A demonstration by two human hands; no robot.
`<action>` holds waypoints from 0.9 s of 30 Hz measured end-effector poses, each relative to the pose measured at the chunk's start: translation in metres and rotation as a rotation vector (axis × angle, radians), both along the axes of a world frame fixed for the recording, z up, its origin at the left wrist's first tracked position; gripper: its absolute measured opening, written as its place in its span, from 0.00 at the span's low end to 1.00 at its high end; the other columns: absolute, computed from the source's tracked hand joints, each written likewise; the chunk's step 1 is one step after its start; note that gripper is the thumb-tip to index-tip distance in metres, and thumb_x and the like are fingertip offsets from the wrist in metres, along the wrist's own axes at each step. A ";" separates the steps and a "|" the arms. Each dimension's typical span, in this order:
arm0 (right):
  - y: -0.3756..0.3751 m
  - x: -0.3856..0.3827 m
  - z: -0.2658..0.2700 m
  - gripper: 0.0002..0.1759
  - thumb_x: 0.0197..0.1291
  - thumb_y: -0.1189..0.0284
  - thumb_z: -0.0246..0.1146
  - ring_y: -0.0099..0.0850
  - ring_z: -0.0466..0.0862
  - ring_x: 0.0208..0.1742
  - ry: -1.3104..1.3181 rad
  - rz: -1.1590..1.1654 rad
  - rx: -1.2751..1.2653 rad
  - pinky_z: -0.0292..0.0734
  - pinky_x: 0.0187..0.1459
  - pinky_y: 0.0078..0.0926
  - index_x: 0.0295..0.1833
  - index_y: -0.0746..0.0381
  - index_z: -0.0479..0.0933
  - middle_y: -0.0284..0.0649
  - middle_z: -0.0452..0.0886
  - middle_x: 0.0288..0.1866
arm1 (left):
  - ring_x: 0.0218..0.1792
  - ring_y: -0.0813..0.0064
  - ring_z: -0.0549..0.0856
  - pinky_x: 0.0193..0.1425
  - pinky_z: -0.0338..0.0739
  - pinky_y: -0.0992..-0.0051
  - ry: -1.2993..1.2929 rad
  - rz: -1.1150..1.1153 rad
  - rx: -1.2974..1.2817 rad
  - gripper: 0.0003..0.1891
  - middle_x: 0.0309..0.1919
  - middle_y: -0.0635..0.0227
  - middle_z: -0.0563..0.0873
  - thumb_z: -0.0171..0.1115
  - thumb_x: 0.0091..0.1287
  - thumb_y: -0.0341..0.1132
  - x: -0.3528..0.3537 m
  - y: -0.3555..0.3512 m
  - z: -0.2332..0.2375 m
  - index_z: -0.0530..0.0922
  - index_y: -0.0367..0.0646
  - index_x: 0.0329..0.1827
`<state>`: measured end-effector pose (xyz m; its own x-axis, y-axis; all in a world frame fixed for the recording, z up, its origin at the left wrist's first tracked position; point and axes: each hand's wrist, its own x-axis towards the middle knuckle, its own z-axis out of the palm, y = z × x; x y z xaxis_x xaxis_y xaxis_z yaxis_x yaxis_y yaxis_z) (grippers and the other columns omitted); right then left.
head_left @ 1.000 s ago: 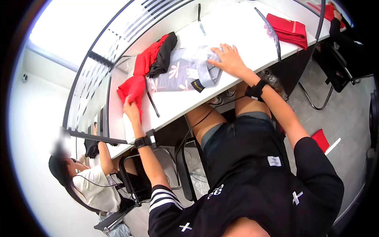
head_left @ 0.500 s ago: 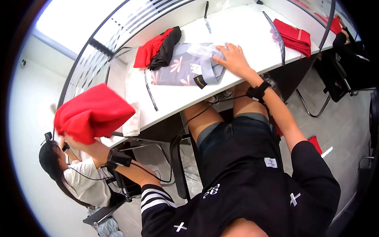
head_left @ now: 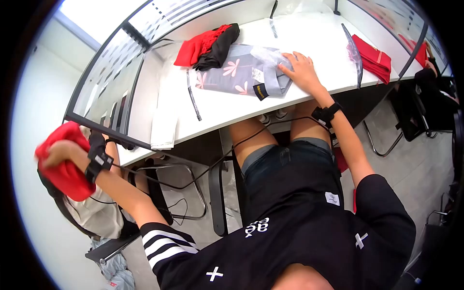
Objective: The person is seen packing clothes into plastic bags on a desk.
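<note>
Head view. The left grip [head_left: 57,153] is clenched on a red cloth [head_left: 72,176], which it holds clear of the counter [head_left: 217,113], beyond its left end. The cloth is bunched, and motion blur obscures the finger placement. The right grip [head_left: 303,72] is released: fingers spread, palm down, laid on the right end of a grey garment [head_left: 220,77] in clear plastic wrap. The garment lies flat on the counter and carries a pink flower pattern, a white label [head_left: 257,74] and a black tag [head_left: 260,91] at its near edge.

A red-and-black cloth bundle [head_left: 212,46] lies against the upper left corner of the garment. A narrow dark strip [head_left: 193,96] lies to the left of the garment; a white sheet [head_left: 164,128] lies at the left end of the counter. To the right, well apart from the garment, a long black strip [head_left: 355,55] with clear plastic lies beside a folded red textile [head_left: 371,58].

Each wrist carries a black band unit, left [head_left: 98,162] and right [head_left: 326,114]. A black cable [head_left: 212,166] runs across the lap. A co-worker [head_left: 99,217] sits at the left, partly hidden behind the red cloth and forearm.
</note>
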<state>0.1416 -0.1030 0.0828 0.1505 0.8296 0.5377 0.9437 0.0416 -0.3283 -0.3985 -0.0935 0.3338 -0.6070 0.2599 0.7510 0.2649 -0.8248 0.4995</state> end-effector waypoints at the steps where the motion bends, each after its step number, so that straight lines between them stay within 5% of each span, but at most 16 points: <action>1: 0.001 0.000 -0.001 0.32 0.54 0.45 0.46 0.45 0.60 0.61 0.001 -0.006 0.001 0.44 0.60 0.46 0.56 0.57 0.65 0.56 0.63 0.56 | 0.30 0.71 0.76 0.28 0.73 0.70 0.034 -0.081 -0.109 0.14 0.32 0.64 0.76 0.49 0.59 0.40 -0.012 0.025 -0.005 0.71 0.39 0.39; 4: -0.001 -0.004 0.002 0.30 0.55 0.47 0.47 0.44 0.61 0.60 -0.015 -0.024 0.005 0.46 0.60 0.42 0.56 0.57 0.65 0.56 0.64 0.55 | 0.27 0.76 0.76 0.21 0.72 0.74 0.114 -0.517 -0.622 0.08 0.29 0.66 0.77 0.51 0.60 0.35 -0.038 0.093 -0.054 0.73 0.39 0.36; 5: -0.001 -0.004 0.003 0.29 0.56 0.50 0.47 0.44 0.61 0.59 -0.029 -0.040 0.002 0.47 0.60 0.38 0.56 0.57 0.65 0.55 0.64 0.55 | 0.27 0.78 0.75 0.25 0.71 0.80 0.083 -0.419 -0.637 0.10 0.30 0.69 0.76 0.50 0.62 0.37 -0.007 0.087 -0.080 0.74 0.40 0.40; 6: 0.000 -0.002 0.005 0.29 0.56 0.50 0.47 0.44 0.61 0.59 -0.031 -0.043 0.005 0.47 0.60 0.38 0.56 0.57 0.65 0.55 0.64 0.55 | 0.27 0.80 0.74 0.28 0.68 0.86 0.461 -0.325 -0.714 0.08 0.29 0.69 0.76 0.49 0.61 0.34 -0.104 0.167 -0.148 0.75 0.42 0.37; 9: -0.001 -0.002 0.000 0.29 0.55 0.49 0.48 0.44 0.61 0.59 -0.022 -0.032 0.034 0.48 0.60 0.37 0.56 0.58 0.65 0.56 0.64 0.55 | 0.27 0.81 0.73 0.28 0.67 0.86 0.598 -0.091 -0.870 0.07 0.28 0.69 0.76 0.49 0.61 0.33 -0.105 0.173 -0.261 0.74 0.42 0.36; 12: 0.000 0.002 0.001 0.29 0.55 0.49 0.48 0.44 0.61 0.59 -0.019 -0.014 0.021 0.48 0.60 0.37 0.55 0.58 0.66 0.56 0.65 0.54 | 0.27 0.81 0.73 0.28 0.66 0.87 0.757 0.086 -0.818 0.07 0.27 0.70 0.75 0.48 0.60 0.33 -0.083 0.172 -0.298 0.74 0.42 0.35; 16: 0.003 0.003 -0.006 0.31 0.54 0.46 0.47 0.43 0.61 0.59 -0.018 0.007 0.059 0.47 0.59 0.41 0.55 0.57 0.66 0.55 0.65 0.54 | 0.26 0.82 0.72 0.28 0.65 0.87 0.351 -0.041 -0.847 0.06 0.26 0.70 0.75 0.48 0.60 0.32 -0.096 0.145 -0.271 0.74 0.41 0.33; 20: -0.004 0.000 0.002 0.29 0.55 0.49 0.48 0.43 0.60 0.60 -0.005 -0.004 0.046 0.47 0.60 0.38 0.55 0.57 0.66 0.56 0.64 0.55 | 0.26 0.83 0.71 0.29 0.63 0.88 -0.153 -0.152 -0.600 0.06 0.25 0.70 0.74 0.47 0.59 0.30 -0.076 0.092 -0.179 0.74 0.41 0.31; 27: 0.000 -0.001 0.000 0.29 0.55 0.49 0.48 0.44 0.61 0.59 -0.023 0.000 0.033 0.48 0.59 0.39 0.56 0.58 0.65 0.56 0.64 0.55 | 0.22 0.83 0.66 0.28 0.62 0.85 0.059 0.044 -0.012 0.05 0.22 0.71 0.70 0.44 0.53 0.23 0.102 0.002 -0.072 0.70 0.39 0.27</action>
